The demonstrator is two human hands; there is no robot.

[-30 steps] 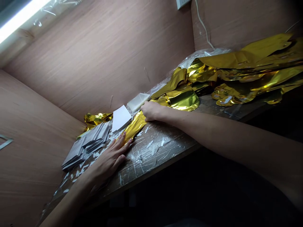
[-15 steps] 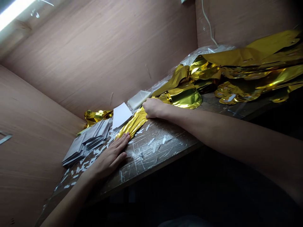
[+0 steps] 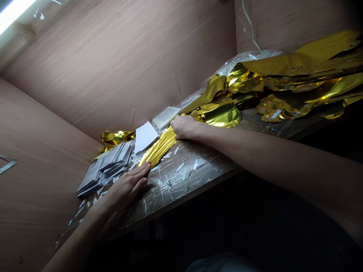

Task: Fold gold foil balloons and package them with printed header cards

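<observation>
A strip of shiny gold foil (image 3: 159, 148), wrinkled lengthwise, lies on the scratched tabletop (image 3: 167, 189) between my two hands. My right hand (image 3: 183, 127) is closed in a fist on its far right end; the fingertips are turned away from me. At the near left end, my left hand (image 3: 132, 184) rests flat, fingers stretched out, with the fingertips touching the foil's edge. Behind the strip sit a stack of white cards (image 3: 146, 136) and a packet of clear plastic sleeves (image 3: 166, 118).
Large gold foil sheets (image 3: 283, 68) are heaped at the right, with clear plastic (image 3: 241, 60) behind. Printed paper stacks (image 3: 113, 158) stand at the left, near crumpled gold foil (image 3: 116, 139). Small white strips (image 3: 184, 173) litter the table. Wooden panels (image 3: 127, 64) enclose the back and left.
My left hand has slid slightly towards me and left, so its fingers cover less of the foil's near end. My right hand keeps its grip in the same place.
</observation>
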